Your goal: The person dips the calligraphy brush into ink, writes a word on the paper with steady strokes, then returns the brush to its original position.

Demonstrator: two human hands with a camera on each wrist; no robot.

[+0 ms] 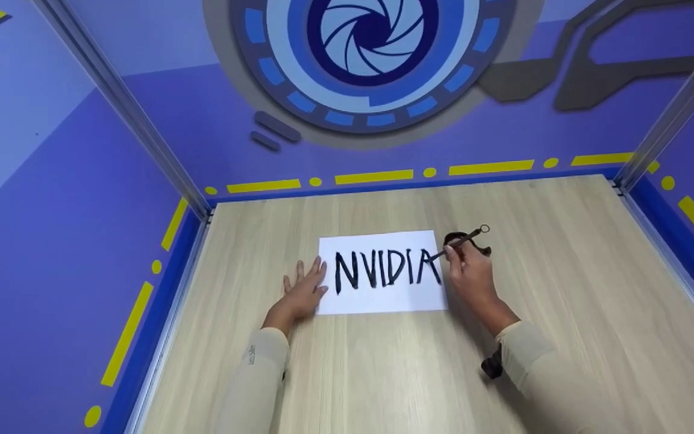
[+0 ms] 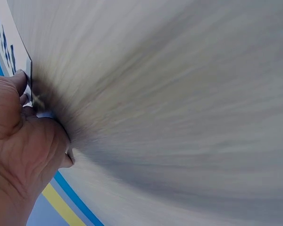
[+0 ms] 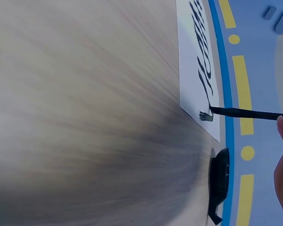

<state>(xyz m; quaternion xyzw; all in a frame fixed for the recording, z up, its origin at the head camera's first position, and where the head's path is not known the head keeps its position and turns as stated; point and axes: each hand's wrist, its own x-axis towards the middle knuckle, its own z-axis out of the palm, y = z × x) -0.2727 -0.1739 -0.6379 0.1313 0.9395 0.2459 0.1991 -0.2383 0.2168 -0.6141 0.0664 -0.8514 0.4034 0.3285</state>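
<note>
A white sheet of paper (image 1: 383,304) lies on the wooden table, bearing the black brushed letters "NVIDIA". My left hand (image 1: 305,292) rests at its left edge, fingers spread and touching the paper. In the left wrist view that hand (image 2: 28,146) is seen from the wrist side, with part of the sheet beyond it. The right hand (image 1: 472,274) pinches a dark ink brush (image 1: 466,240), slanted, a ring at its upper end. In the right wrist view the brush (image 3: 250,113) has its tip at the last letter, over the crossbar area.
Just right of the paper sits a black ink dish (image 3: 219,174) with a small handle, partly behind the right hand in the head view. Blue and purple printed panels (image 1: 160,138) with metal corner posts (image 1: 136,114) enclose the table (image 1: 371,374) at back and sides.
</note>
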